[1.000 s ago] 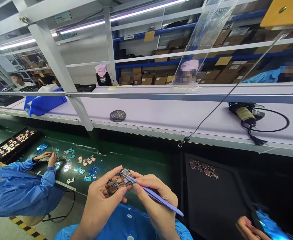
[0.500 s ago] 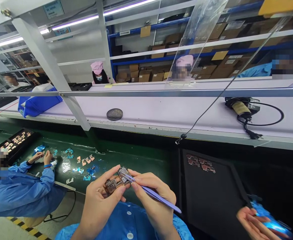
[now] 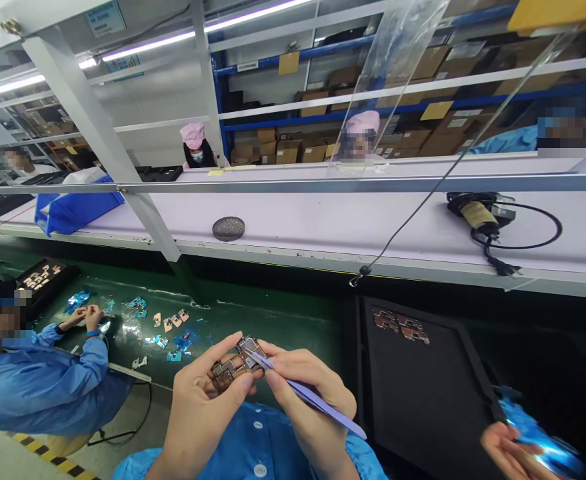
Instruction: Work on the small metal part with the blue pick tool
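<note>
My left hand (image 3: pixel 207 393) grips a small circuit board (image 3: pixel 227 371) by its edges, thumb in front and fingers behind. The board has an irregular outline with grey metal shields on it. In my right hand (image 3: pixel 305 390) are purple tweezers (image 3: pixel 323 408), held between thumb and fingers. Their tips rest at the upper right part of the board, though I cannot tell whether they pinch anything there. My right fingertips also come up against the board's right side.
To the right lies a black tray (image 3: pixel 423 387) with several boards (image 3: pixel 401 325) at its far end. A co-worker's hand (image 3: pixel 510 450) is beside blue film (image 3: pixel 537 433). At left, another co-worker (image 3: pixel 47 373) works near scattered pieces (image 3: pixel 173 321). A hook (image 3: pixel 360 275) hangs ahead.
My hands stay nearly in place, the tweezers shifting slightly. The co-worker's hand at right has moved a little right and down. The co-worker at left has moved their head.
</note>
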### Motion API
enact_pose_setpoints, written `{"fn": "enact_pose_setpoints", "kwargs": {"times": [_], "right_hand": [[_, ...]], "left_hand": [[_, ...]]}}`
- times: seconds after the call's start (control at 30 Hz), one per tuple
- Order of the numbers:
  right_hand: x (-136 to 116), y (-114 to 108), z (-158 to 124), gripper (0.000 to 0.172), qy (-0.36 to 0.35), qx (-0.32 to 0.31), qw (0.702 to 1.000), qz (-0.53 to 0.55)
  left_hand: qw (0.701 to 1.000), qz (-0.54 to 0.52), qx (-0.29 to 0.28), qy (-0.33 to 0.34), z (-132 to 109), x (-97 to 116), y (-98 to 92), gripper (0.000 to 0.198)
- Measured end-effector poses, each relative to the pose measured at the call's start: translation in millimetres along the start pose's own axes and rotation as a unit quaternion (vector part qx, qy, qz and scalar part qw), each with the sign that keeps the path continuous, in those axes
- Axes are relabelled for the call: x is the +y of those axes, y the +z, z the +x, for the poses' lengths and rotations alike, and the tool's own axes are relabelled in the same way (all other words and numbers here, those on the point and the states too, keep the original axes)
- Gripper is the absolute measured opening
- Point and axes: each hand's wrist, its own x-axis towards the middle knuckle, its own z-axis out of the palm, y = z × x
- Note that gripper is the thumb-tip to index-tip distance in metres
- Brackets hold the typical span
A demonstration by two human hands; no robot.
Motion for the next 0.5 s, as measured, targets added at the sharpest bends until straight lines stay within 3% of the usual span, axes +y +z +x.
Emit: {"fn": "enact_pose_setpoints", "kwargs": {"times": [0.2, 0.5], "right_hand": [[-3.6, 0.9, -1.4, 0.032, -0.007, -0.002, 1.000, -0.025], [-3.2, 5.9, -10.5, 0.043, -0.089, 0.007, 0.994, -0.061]], "left_hand": [[1.000, -0.005, -0.011, 0.009, 0.4, -5.1, -3.8, 0.060], [0.999, 0.010, -0.024, 0.036, -1.5, -14.6, -11.4, 0.058]]}}
